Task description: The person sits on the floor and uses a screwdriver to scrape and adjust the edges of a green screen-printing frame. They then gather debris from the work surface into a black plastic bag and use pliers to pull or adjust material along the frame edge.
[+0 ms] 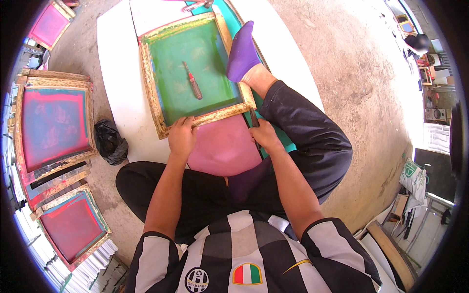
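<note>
A silkscreen frame (222, 115) of worn wood with green mesh lies in front of me. My left hand (182, 138) grips its near rail, left of the middle, with the fingertips over the wood. At the frame's near right corner, my right hand (266, 135) is closed round a dark tool that looks like pliers (254, 118). Its tip meets the corner; the jaws are too small to make out. On the mesh lies a screwdriver (192, 83) with a red and dark handle. My purple-socked foot (243, 54) rests against the frame's right rail.
Beneath the frame are white boards (117, 63) and a pink sheet (224, 149). A hammer-like tool (199, 6) lies beyond the frame. More screen frames (90, 115) lean at the left, near a black plastic bag (110, 141). A white sack (413, 178) stands at the right.
</note>
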{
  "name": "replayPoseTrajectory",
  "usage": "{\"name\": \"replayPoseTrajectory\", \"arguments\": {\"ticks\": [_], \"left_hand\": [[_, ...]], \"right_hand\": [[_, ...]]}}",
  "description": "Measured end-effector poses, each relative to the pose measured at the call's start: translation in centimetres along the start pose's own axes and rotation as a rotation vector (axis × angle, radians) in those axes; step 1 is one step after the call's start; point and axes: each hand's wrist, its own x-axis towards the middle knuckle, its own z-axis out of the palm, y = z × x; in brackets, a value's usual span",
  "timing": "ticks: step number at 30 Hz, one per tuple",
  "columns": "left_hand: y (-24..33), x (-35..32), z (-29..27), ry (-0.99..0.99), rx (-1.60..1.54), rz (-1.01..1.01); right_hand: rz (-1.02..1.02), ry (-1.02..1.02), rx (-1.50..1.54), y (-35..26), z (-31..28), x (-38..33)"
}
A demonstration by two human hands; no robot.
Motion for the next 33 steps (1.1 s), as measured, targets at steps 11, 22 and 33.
{"name": "replayPoseTrajectory", "arguments": {"ticks": [11,22,33], "left_hand": [[0.0,0.1,0.0,0.016,-0.032,-0.006],[0.1,0.2,-0.1,-0.011,-0.036,-0.021],[0.0,0.1,0.1,-0.036,-0.026,-0.044]], "right_hand": [[0.164,-0.134,0.158,-2.9,-1.5,-0.4],[0.119,0.074,0.019,-0.9,1.8,0.2],[0.047,0.337,-0.074,-1.4,5.8,-0.6]]}}
